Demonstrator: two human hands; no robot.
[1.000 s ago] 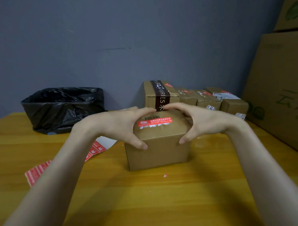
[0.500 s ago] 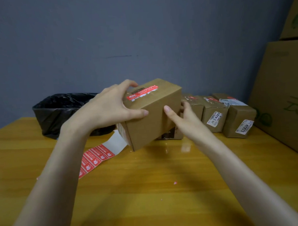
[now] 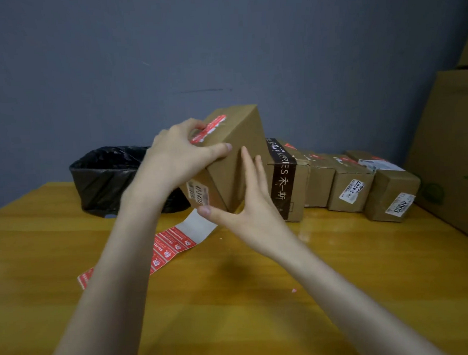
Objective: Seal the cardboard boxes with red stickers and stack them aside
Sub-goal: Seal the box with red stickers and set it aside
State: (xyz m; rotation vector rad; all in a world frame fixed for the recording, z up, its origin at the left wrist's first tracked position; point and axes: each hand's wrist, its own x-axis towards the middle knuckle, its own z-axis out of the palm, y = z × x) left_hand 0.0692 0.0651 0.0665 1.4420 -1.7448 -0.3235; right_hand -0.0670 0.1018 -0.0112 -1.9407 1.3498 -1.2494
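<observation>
**A:** What are the hands doing in the head view?

**B:** The left hand (image 3: 178, 155) grips the cardboard box (image 3: 239, 150) at centre frame. Its fingers curl over the top beside the red sticker (image 3: 210, 128), and its thumb lies along the upper front edge. The right hand (image 3: 249, 211) is spread flat, with straight fingers pressed up the near face and the thumb reaching under the lower corner.

**A:** And the box itself?

**B:** It is held clear of the counter (image 3: 232, 298), tipped with one corner up, and a white label (image 3: 199, 196) shows on its lower left face. Just behind it to the right, a row of boxes (image 3: 348, 188) stands on the counter. The nearest of them is banded with dark tape (image 3: 282, 180).

**A:** Anything else?

**B:** A sticker strip (image 3: 171, 247) lies on the counter below the box. A black bag (image 3: 109, 177) sits at left behind the left wrist, and a large carton (image 3: 451, 154) fills the right edge.

**A:** What differs from before?

**B:** A second ago the box stood on the counter with both hands on its top. Half a second ago it was lifted but less tilted. Now it is higher and steeper, and the right hand has shifted from the box's right side to its near face and underside.
</observation>
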